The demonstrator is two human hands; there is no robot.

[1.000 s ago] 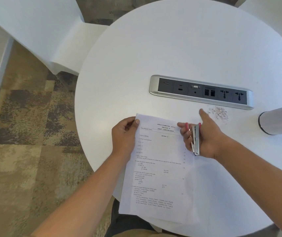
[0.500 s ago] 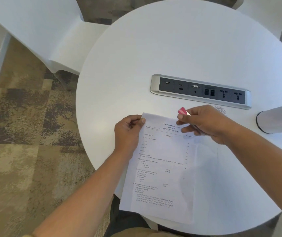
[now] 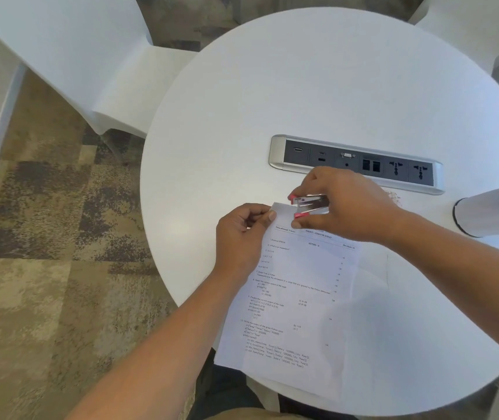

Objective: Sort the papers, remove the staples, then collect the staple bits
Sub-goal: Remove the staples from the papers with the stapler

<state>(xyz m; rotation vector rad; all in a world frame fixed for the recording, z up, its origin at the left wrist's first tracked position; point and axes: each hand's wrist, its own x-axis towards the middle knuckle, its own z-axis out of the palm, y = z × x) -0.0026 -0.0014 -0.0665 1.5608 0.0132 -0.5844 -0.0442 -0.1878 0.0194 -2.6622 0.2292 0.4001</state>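
Two chairs (image 3: 75,56) flank a round table (image 3: 302,86) (staple bits (image 3: 395,197), perhaps, near sockets (image 3: 357,165)).

Paper (image 3: 302,283), top left: "Time allowed: 3 hours". Next to it, mid: "SUBJECT – COMPUTER SCIENCE". Under that, mid: "SECTION – A". Right edge: looks like "Max Marks", no. after it too blurry. Lower down, left side: "State True or False". Rest of qs & nos. on sheet too small, can't read.
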